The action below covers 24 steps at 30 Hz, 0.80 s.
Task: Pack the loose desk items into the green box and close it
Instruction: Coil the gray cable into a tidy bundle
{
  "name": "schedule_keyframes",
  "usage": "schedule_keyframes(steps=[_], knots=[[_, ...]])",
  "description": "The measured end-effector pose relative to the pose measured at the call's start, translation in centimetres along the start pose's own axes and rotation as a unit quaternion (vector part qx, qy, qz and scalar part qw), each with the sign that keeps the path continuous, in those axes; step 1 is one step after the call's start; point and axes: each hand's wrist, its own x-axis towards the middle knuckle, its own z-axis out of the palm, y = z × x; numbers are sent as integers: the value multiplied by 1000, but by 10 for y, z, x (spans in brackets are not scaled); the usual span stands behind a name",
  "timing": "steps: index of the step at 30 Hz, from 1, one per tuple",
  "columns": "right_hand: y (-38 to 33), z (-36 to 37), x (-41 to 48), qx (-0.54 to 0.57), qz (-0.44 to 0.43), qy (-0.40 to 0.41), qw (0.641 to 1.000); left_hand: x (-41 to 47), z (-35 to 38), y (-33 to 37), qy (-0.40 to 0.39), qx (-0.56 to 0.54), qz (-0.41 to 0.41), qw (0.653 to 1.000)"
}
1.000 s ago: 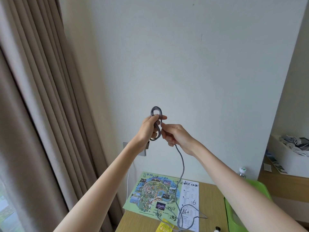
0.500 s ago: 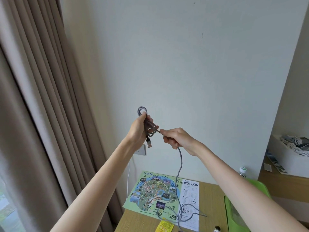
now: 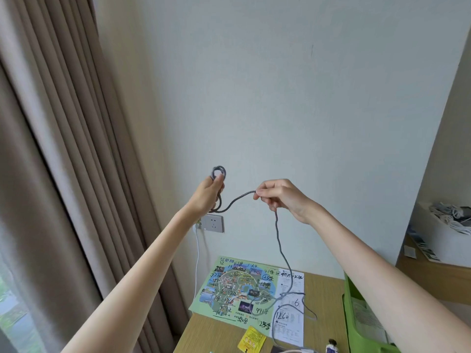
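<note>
Both hands are raised in front of the wall with a grey braided cable (image 3: 278,233) between them. My left hand (image 3: 209,192) grips a small coil of it, one loop sticking out above the fist. My right hand (image 3: 281,195) pinches the cable further along, a short slack span sagging between the hands. From my right hand the cable hangs down and ends in loose loops on the desk. The green box (image 3: 355,319) stands at the desk's right, partly hidden behind my right forearm.
A colourful map sheet (image 3: 237,289) with handwritten numbers lies on the wooden desk (image 3: 323,286). A yellow packet (image 3: 251,341) and a small bottle (image 3: 331,347) sit near the bottom edge. Wall socket (image 3: 213,223) with a white cord, curtain (image 3: 63,174) at left, white tray (image 3: 443,233) of cables on a shelf at right.
My hands have drawn apart: the right hand slid right along the cable, leaving a slack span. The left hand shifted left with the coil.
</note>
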Motion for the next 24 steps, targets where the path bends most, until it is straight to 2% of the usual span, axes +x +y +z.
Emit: schedule_keyframes(steps=[3, 7, 15, 19, 24], knots=[[-8, 6, 2, -19, -31, 14, 999, -5, 10, 0, -79, 62, 0, 995], [-13, 11, 3, -52, -56, 51, 996, -15, 21, 4, -143, 38, -19, 989], [-18, 18, 2, -87, -78, 65, 991, -24, 32, 2, -192, 128, -8, 973], [-19, 20, 5, -69, -92, 77, 990, -26, 33, 7, -216, 67, -58, 972], [-4, 16, 5, 1, -53, 99, 994, -27, 27, 14, -172, 39, -38, 983]])
